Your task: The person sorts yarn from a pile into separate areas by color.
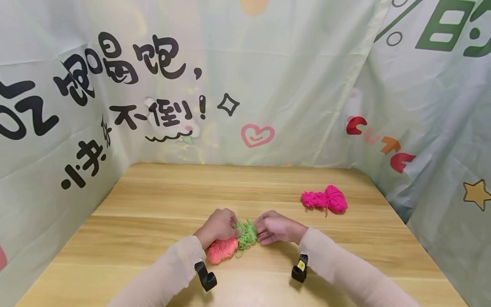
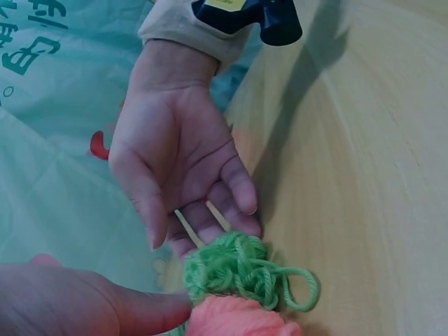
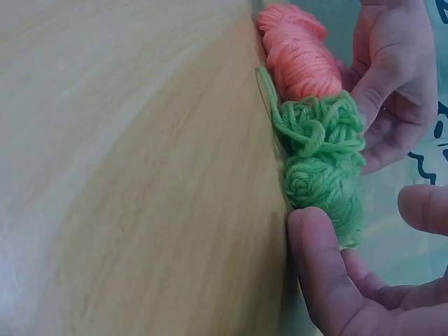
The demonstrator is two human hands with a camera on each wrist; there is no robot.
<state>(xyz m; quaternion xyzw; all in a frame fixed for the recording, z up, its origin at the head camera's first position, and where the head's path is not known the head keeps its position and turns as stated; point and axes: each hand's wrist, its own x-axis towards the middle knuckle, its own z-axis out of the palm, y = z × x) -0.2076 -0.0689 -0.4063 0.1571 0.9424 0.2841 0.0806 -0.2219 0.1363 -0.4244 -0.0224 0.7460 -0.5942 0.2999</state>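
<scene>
A green yarn skein (image 1: 247, 235), its strands loose and looped, lies on the table end to end with a coral yarn skein (image 1: 222, 251). My left hand (image 1: 219, 226) is on the far side of the two skeins, its thumb (image 2: 157, 309) reaching straight to where they meet. My right hand (image 1: 278, 228) is at the green skein's other end, palm turned toward it. In the right wrist view one right fingertip (image 3: 308, 224) touches that end, while the thumb (image 3: 423, 208) stands apart from it. One green loop (image 2: 304, 288) sticks out over the table.
Bright pink yarn (image 1: 335, 199) lies farther back on the right of the wooden table (image 1: 172, 192). Printed cloth (image 1: 299, 85) hangs behind the table and along both sides. A black camera mount (image 1: 301, 268) juts from each sleeve.
</scene>
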